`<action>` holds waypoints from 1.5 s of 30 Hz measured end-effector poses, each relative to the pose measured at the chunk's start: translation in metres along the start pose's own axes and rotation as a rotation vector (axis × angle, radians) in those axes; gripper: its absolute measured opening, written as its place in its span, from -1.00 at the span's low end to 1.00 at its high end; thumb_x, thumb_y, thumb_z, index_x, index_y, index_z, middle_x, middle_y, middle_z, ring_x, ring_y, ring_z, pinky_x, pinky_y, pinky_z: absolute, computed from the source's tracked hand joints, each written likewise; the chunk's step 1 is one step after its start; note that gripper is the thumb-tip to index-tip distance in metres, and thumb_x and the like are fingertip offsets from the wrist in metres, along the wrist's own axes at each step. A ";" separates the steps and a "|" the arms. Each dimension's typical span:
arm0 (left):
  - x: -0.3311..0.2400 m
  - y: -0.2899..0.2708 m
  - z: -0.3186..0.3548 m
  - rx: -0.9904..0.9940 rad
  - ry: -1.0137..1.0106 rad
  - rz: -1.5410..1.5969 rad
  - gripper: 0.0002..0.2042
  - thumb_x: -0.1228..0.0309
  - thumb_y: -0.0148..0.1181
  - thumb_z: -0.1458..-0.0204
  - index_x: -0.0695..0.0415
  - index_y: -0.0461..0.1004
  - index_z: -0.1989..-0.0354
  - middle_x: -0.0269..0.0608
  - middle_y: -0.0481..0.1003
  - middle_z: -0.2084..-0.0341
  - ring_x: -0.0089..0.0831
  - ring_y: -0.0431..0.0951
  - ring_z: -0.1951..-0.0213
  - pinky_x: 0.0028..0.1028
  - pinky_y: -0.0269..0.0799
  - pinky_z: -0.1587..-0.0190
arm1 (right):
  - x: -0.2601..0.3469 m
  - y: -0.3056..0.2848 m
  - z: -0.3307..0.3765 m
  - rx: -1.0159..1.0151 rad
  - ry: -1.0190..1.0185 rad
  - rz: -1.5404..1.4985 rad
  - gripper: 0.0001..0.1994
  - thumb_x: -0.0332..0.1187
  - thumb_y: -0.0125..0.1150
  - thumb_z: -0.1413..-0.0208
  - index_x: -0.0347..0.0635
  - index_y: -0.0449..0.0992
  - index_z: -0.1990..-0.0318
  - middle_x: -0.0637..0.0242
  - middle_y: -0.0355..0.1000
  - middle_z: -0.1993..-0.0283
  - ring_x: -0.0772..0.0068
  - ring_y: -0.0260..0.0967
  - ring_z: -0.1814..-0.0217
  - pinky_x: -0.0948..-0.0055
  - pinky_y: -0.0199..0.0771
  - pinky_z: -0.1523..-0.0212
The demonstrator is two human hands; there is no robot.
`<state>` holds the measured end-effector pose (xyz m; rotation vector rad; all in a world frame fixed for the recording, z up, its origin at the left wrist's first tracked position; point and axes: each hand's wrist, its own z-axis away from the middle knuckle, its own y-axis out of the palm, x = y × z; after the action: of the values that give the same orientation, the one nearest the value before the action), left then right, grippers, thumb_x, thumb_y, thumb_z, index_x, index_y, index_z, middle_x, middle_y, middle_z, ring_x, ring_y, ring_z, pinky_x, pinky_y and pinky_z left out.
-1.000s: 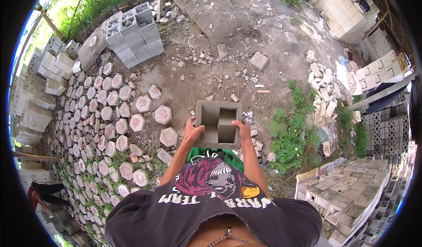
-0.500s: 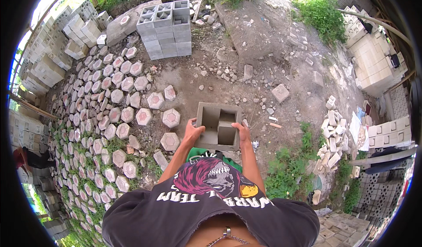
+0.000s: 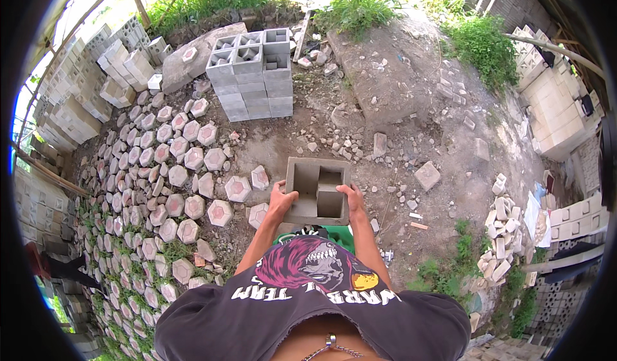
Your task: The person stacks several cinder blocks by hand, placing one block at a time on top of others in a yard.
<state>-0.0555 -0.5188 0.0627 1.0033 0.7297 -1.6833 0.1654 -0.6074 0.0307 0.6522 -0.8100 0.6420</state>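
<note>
both hands, left hand [image 3: 278,201] and right hand [image 3: 354,198], clamp the sides of a grey hollow concrete block [image 3: 317,190] held at the waist; it could slip onto the feet if either grip loosens. pink-topped hexagonal pavers [image 3: 220,212] crowd the left; bare dirt [image 3: 411,129] opens ahead, toward stacked grey blocks [image 3: 252,72].

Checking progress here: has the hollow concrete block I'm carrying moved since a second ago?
Yes. The hollow block, held by the left hand and right hand, is now closer to the stacked grey blocks; they lay farther up-left earlier.
</note>
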 end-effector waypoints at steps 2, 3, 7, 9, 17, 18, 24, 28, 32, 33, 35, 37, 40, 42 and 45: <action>-0.007 -0.002 -0.021 -0.036 0.001 -0.013 -0.25 0.51 0.21 0.34 0.32 0.11 -0.17 0.02 0.50 0.24 -0.36 0.50 0.33 -0.42 0.44 0.29 | 0.009 0.012 -0.022 0.004 -0.023 0.015 -0.22 -0.34 0.36 0.29 -0.39 0.25 -0.20 0.13 0.44 0.09 0.33 0.44 0.14 0.44 0.46 0.15; -0.012 -0.004 -0.034 -0.071 0.000 -0.028 -0.26 0.51 0.22 0.34 0.32 0.12 -0.16 0.02 0.50 0.25 -0.37 0.50 0.34 -0.43 0.44 0.30 | 0.013 0.019 -0.035 0.006 -0.042 0.027 -0.21 -0.34 0.36 0.29 -0.40 0.24 -0.21 0.12 0.44 0.09 0.32 0.44 0.14 0.44 0.46 0.15; -0.025 -0.006 -0.082 -0.097 -0.055 0.028 -0.26 0.50 0.22 0.34 0.32 0.13 -0.16 0.00 0.50 0.26 -0.37 0.49 0.34 -0.43 0.43 0.29 | 0.038 0.046 -0.082 -0.009 0.004 0.068 -0.20 -0.34 0.36 0.31 -0.40 0.23 -0.21 0.11 0.44 0.08 0.31 0.44 0.14 0.44 0.45 0.12; -0.035 0.001 -0.112 -0.124 -0.028 0.043 -0.26 0.49 0.22 0.34 0.32 0.14 -0.16 -0.01 0.49 0.27 -0.37 0.49 0.35 -0.43 0.42 0.29 | 0.041 0.043 -0.130 0.064 -0.011 0.122 -0.17 -0.32 0.36 0.32 -0.40 0.21 -0.23 0.09 0.43 0.05 0.30 0.44 0.12 0.43 0.44 0.10; -0.107 0.026 -0.264 -0.200 -0.036 0.050 -0.25 0.47 0.23 0.37 0.31 0.15 -0.16 -0.02 0.48 0.24 -0.35 0.48 0.29 -0.41 0.41 0.24 | 0.121 0.091 -0.306 0.151 -0.043 0.226 -0.19 -0.31 0.36 0.31 -0.36 0.22 -0.22 0.09 0.42 0.05 0.31 0.41 0.07 0.43 0.39 0.03; -0.113 0.032 -0.280 -0.215 -0.004 0.074 -0.25 0.47 0.23 0.36 0.30 0.15 -0.16 -0.02 0.47 0.22 -0.35 0.47 0.28 -0.40 0.41 0.23 | 0.133 0.093 -0.324 0.181 -0.031 0.213 -0.21 -0.31 0.35 0.30 -0.34 0.24 -0.21 0.11 0.42 0.05 0.32 0.41 0.08 0.44 0.40 0.05; -0.136 0.037 -0.339 -0.253 -0.030 0.137 -0.27 0.51 0.22 0.35 0.27 0.15 -0.15 0.01 0.46 0.15 -0.35 0.48 0.24 -0.41 0.43 0.21 | 0.161 0.120 -0.378 0.215 0.047 0.169 -0.29 -0.35 0.34 0.27 -0.32 0.31 -0.17 0.18 0.43 0.09 0.37 0.41 0.13 0.45 0.43 0.13; -0.143 0.037 -0.380 -0.245 -0.021 0.116 -0.29 0.52 0.23 0.33 0.27 0.15 -0.14 0.03 0.46 0.12 -0.34 0.48 0.21 -0.41 0.44 0.19 | 0.165 0.127 -0.421 0.217 0.054 0.139 -0.30 -0.38 0.35 0.27 -0.33 0.32 -0.15 0.18 0.46 0.15 0.38 0.43 0.19 0.45 0.45 0.16; -0.151 0.024 -0.418 -0.240 -0.061 0.094 -0.29 0.52 0.24 0.33 0.26 0.15 -0.14 0.04 0.45 0.10 -0.33 0.48 0.20 -0.39 0.44 0.19 | 0.168 0.147 -0.447 0.188 0.059 0.135 -0.32 -0.39 0.34 0.28 -0.33 0.33 -0.14 0.19 0.47 0.18 0.37 0.45 0.23 0.44 0.46 0.17; -0.154 0.019 -0.427 -0.234 -0.075 0.095 -0.28 0.52 0.24 0.33 0.26 0.15 -0.14 0.05 0.44 0.08 -0.32 0.48 0.19 -0.39 0.44 0.18 | 0.169 0.155 -0.453 0.168 0.054 0.149 -0.33 -0.40 0.33 0.28 -0.33 0.34 -0.13 0.19 0.47 0.18 0.37 0.45 0.23 0.44 0.46 0.17; -0.164 0.014 -0.452 -0.213 -0.090 0.098 -0.28 0.52 0.24 0.33 0.26 0.15 -0.15 0.05 0.43 0.07 -0.32 0.48 0.18 -0.39 0.44 0.18 | 0.174 0.167 -0.473 0.164 0.066 0.131 -0.33 -0.39 0.33 0.28 -0.32 0.34 -0.12 0.20 0.47 0.18 0.37 0.44 0.22 0.45 0.45 0.17; -0.174 0.006 -0.479 -0.193 -0.106 0.085 -0.28 0.52 0.24 0.33 0.25 0.14 -0.15 0.06 0.42 0.05 -0.31 0.48 0.17 -0.37 0.44 0.18 | 0.179 0.182 -0.493 0.156 0.075 0.112 -0.34 -0.38 0.33 0.28 -0.32 0.35 -0.12 0.20 0.46 0.19 0.38 0.44 0.22 0.46 0.45 0.17; -0.188 -0.009 -0.526 -0.149 -0.116 0.089 -0.27 0.52 0.24 0.33 0.25 0.13 -0.15 0.07 0.43 0.06 -0.30 0.48 0.17 -0.36 0.44 0.17 | 0.190 0.210 -0.523 0.118 0.083 0.159 -0.36 -0.31 0.30 0.24 -0.34 0.33 -0.10 0.15 0.42 0.10 0.32 0.40 0.12 0.44 0.40 0.08; -0.205 -0.024 -0.555 -0.133 -0.109 0.090 -0.27 0.53 0.23 0.34 0.25 0.13 -0.16 0.06 0.43 0.06 -0.29 0.48 0.17 -0.36 0.44 0.17 | 0.216 0.246 -0.529 0.083 0.097 0.185 -0.27 -0.30 0.30 0.24 -0.37 0.24 -0.17 0.12 0.40 0.03 0.29 0.38 0.07 0.43 0.38 0.03; -0.236 -0.040 -0.597 -0.079 -0.110 0.108 -0.26 0.53 0.23 0.36 0.26 0.13 -0.16 0.06 0.43 0.07 -0.28 0.48 0.17 -0.35 0.44 0.16 | 0.223 0.273 -0.558 -0.019 0.063 0.127 -0.30 -0.33 0.32 0.27 -0.33 0.29 -0.15 0.19 0.43 0.13 0.36 0.42 0.18 0.46 0.42 0.15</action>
<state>0.1067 0.0986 -0.0117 0.8732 0.6534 -1.5911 0.3296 0.0305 -0.0072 0.5641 -0.8027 0.7660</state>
